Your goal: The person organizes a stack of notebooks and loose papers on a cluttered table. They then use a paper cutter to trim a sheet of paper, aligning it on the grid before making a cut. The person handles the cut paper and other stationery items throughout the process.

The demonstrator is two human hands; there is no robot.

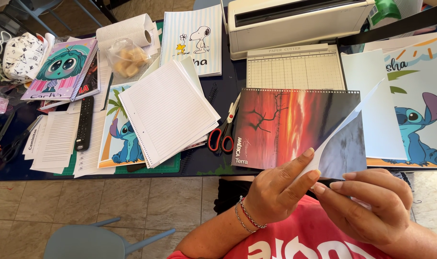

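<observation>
- Here the left hand (276,189) and the right hand (367,204) meet at the near edge of the counter (199,165), both pinched on one red sunset cover sheet (285,124).
- The left fingers (302,160) grasp the sheet's lower edge, thumb on top; the right fingers (336,184) nip its lower right corner.
- The sheet lies at 12 o'clock from both hands, its long axis running 9 to 3, its punched edge on the far side.
- A white backing layer (345,124) curls away from that corner, rising toward 1 o'clock; the right hand sits nearest the parting.
- Count near the hands: one pair of red-handled scissors (223,134) at 10 o'clock, one paper cutter (295,67) at 12, one white binding machine (295,19) beyond it.
- Further toward 9: one stack of lined pages (168,110), two covers with a blue cartoon creature (125,139) (420,129), one black remote (84,122).
</observation>
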